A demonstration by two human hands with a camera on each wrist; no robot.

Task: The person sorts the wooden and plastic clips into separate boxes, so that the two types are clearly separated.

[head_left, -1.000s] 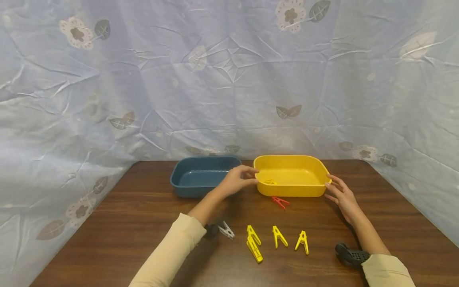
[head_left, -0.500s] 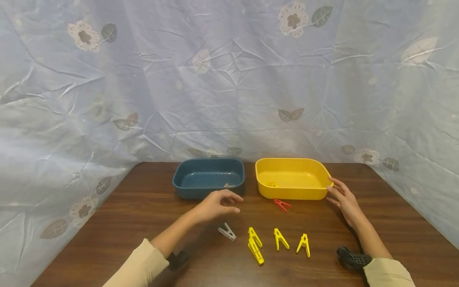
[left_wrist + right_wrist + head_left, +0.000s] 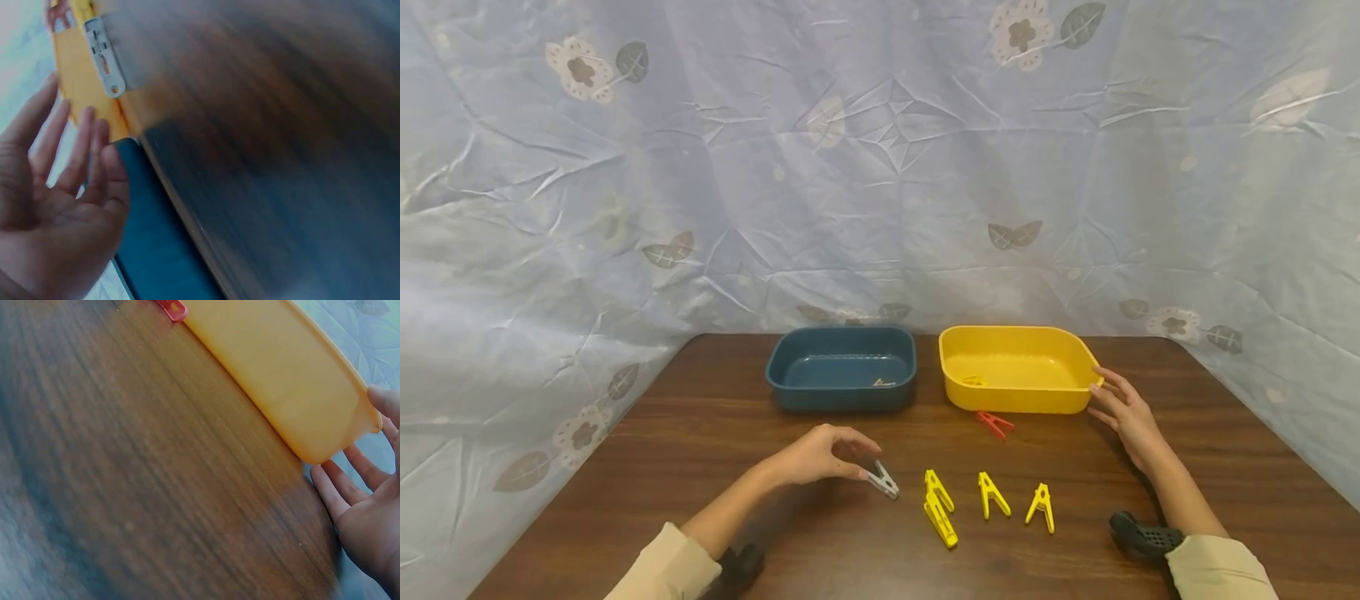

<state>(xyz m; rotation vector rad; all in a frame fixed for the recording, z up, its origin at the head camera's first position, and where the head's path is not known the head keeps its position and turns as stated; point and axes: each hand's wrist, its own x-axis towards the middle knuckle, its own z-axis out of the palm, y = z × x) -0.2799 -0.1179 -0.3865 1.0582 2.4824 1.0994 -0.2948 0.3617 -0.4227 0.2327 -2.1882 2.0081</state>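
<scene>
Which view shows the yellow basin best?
The head view: nearly the whole yellow basin shows, inside included. The right wrist view has mainly its outer wall, cropped; the left wrist view shows only part, partially behind the left hand and gray clip.

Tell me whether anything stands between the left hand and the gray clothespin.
Nothing visible does: the left hand is right beside the gray clothespin, and the yellow clothespins lie beyond it, to the right.
</scene>
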